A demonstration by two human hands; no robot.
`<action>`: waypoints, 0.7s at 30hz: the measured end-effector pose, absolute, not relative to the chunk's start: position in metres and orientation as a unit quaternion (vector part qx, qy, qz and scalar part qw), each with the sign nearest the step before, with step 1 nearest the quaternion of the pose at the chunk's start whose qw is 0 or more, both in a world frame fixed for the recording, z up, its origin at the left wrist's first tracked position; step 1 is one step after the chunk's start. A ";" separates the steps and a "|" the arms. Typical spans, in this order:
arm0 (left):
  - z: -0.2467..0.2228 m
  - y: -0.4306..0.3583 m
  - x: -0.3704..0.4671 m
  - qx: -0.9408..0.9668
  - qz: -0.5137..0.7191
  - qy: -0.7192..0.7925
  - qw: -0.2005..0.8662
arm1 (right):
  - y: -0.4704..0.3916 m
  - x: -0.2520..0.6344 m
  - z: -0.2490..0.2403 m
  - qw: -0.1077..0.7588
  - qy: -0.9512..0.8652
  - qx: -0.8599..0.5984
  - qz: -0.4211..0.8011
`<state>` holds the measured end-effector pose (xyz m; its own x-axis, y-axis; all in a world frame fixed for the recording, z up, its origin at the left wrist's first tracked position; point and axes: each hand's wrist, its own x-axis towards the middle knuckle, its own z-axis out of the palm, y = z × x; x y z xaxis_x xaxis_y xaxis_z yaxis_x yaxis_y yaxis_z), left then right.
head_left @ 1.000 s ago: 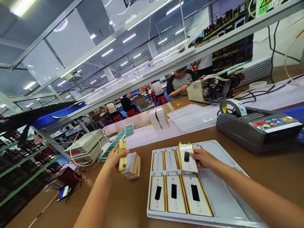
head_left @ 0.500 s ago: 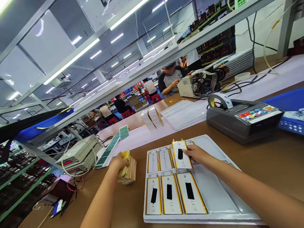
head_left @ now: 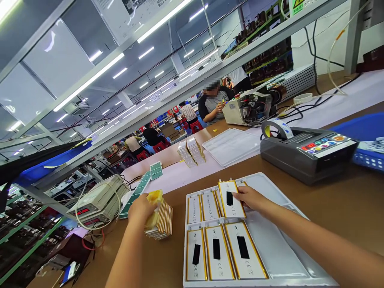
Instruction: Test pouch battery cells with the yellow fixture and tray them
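Note:
My right hand (head_left: 249,197) pinches the right edge of a white battery cell (head_left: 231,208) with a yellow border and a black strip. That cell is over the upper row of a white plastic tray (head_left: 285,262). Below it in the tray lie three cells with black strips, such as the lower left cell (head_left: 196,270); two cells in the upper row show no strip. My left hand (head_left: 143,210) is closed on a yellow sponge-like piece (head_left: 155,197), against the left side of a stack of upright cells (head_left: 163,220) on the brown table.
A grey tape dispenser (head_left: 306,156) stands at right, near a blue bin (head_left: 366,128). Farther back are stacked trays (head_left: 231,146), more cells (head_left: 192,152) and a machine (head_left: 249,110) beside a seated person (head_left: 214,104). Grey instruments (head_left: 97,200) with cables sit at left.
The view has shifted slightly, and the tray appears a little lower. My left hand has moved slightly left with the yellow piece. My right hand still holds the cell over the tray.

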<state>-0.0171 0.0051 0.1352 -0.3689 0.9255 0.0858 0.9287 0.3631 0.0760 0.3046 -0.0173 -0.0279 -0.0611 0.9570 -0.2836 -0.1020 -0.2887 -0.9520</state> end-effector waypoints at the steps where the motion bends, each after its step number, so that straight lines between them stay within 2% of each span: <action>1: 0.133 -0.001 -0.010 -0.573 -0.133 -0.808 -0.023 | -0.017 0.304 -0.029 0.437 -0.407 -0.528 0.604; 2: 0.126 -0.006 -0.002 -0.583 -0.224 -0.775 -0.095 | -0.017 0.304 -0.030 0.437 -0.408 -0.530 0.602; 3: 0.116 -0.011 0.008 -0.583 -0.316 -0.718 -0.210 | -0.017 0.303 -0.030 0.437 -0.409 -0.532 0.599; 5: 0.085 -0.018 0.028 -0.534 -0.427 -0.569 -0.457 | -0.018 0.302 -0.028 0.435 -0.413 -0.536 0.594; 6: 0.067 -0.020 0.037 -0.482 -0.444 -0.508 -0.559 | -0.019 0.302 -0.027 0.434 -0.414 -0.537 0.593; 8: 0.032 -0.020 0.051 -0.357 -0.461 -0.437 -0.685 | -0.020 0.301 -0.025 0.433 -0.416 -0.536 0.593; 10: 0.006 -0.018 0.059 -0.263 -0.484 -0.382 -0.742 | -0.021 0.301 -0.024 0.433 -0.418 -0.531 0.597; 13: -0.015 -0.016 0.062 -0.194 -0.507 -0.349 -0.764 | -0.023 0.300 -0.029 0.424 -0.429 -0.525 0.601; 21: -0.031 -0.018 0.064 -0.183 -0.475 -0.217 -0.833 | -0.022 0.278 -0.037 0.363 -0.506 -0.480 0.618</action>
